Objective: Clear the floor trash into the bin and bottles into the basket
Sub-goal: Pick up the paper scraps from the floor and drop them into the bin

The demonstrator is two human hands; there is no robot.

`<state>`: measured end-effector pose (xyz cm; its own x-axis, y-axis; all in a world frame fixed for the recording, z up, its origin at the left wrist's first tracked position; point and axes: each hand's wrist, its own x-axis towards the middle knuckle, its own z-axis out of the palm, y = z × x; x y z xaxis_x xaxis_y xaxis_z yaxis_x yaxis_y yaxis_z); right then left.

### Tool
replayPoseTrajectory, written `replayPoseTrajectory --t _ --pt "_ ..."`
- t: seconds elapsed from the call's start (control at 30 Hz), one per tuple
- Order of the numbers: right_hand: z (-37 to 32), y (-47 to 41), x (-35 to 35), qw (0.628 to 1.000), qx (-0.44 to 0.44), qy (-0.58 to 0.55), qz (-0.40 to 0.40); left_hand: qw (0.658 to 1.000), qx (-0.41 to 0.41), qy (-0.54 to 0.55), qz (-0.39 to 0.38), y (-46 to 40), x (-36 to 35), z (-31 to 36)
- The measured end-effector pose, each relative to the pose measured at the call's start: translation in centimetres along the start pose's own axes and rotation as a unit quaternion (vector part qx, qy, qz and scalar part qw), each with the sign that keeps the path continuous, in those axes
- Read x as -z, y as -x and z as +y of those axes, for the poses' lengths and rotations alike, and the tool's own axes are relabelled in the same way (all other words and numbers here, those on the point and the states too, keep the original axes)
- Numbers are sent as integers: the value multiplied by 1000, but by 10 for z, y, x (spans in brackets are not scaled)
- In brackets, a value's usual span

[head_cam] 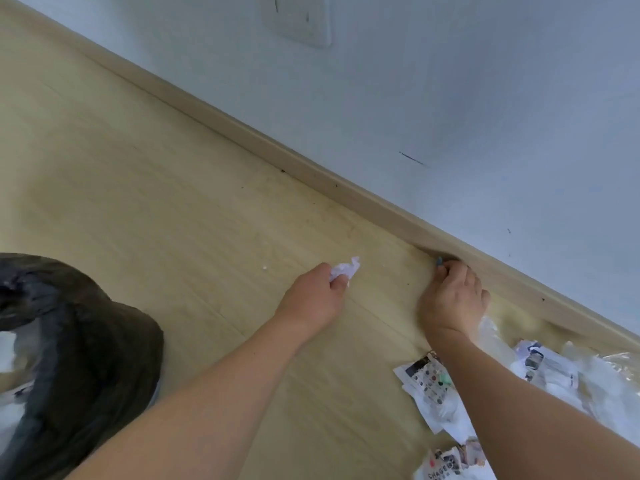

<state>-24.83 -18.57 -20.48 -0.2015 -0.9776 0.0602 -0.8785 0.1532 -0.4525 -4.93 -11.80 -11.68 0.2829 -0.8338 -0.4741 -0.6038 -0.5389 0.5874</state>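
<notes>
Wood floor (173,202) by baseboard (311,168): left hand (313,297) grips crumpled white paper (343,271); right hand (453,299) pinches small blue-green scrap (439,261) at baseboard. Black-lined bin (86,358) left, paper trash (429,386) right.

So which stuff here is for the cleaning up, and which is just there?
For the job:
bin
crumpled paper in left hand
small blue bit at right hand
wrappers
plastic bags

Just there:
wall socket
skirting board

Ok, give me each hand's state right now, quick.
Left hand: closed on a crumpled white paper.
Right hand: fingers curled at the baseboard, pinching a small blue-green scrap.
</notes>
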Motion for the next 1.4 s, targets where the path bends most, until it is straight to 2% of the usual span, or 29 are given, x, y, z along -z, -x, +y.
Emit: replayPoseTrajectory --t 0.13,0.3,0.4,0.53,0.7,0.83,0.9,0.97,1.07,1.13,1.27,1.33,1.4 --pt "-14 6 8 995 20 59 -74 1000 -20 3 -2 41 37 -12" --pt "-43 -4 63 967 -28 90 -236 999 -9 48 9 76 67 -26" --pt "-69 3 100 970 29 90 -226 998 -46 41 13 95 92 -24" --pt "-143 43 141 968 107 -21 -226 992 -102 -24 73 112 167 -28" --pt "-256 118 157 935 221 -112 -255 980 -43 12 193 133 252 -75" --pt "-337 188 142 899 330 -129 -258 962 29 -54 267 158 290 -139" --pt "-364 223 128 878 391 -96 -257 955 46 -105 272 176 295 -170" --pt "-375 249 110 854 453 -1 -256 947 69 -185 252 193 286 -198" --pt "-380 277 87 779 543 229 -216 944 112 -274 146 210 263 -232" --pt "-382 281 83 756 552 283 -208 955 125 -256 84 213 263 -239" --pt "-387 269 100 759 569 155 -276 967 150 -200 45 221 289 -225" --pt "-380 255 121 776 562 50 -280 952 156 -249 81 222 296 -212" --pt "-363 236 146 814 519 -41 -259 932 131 -299 159 220 298 -188"
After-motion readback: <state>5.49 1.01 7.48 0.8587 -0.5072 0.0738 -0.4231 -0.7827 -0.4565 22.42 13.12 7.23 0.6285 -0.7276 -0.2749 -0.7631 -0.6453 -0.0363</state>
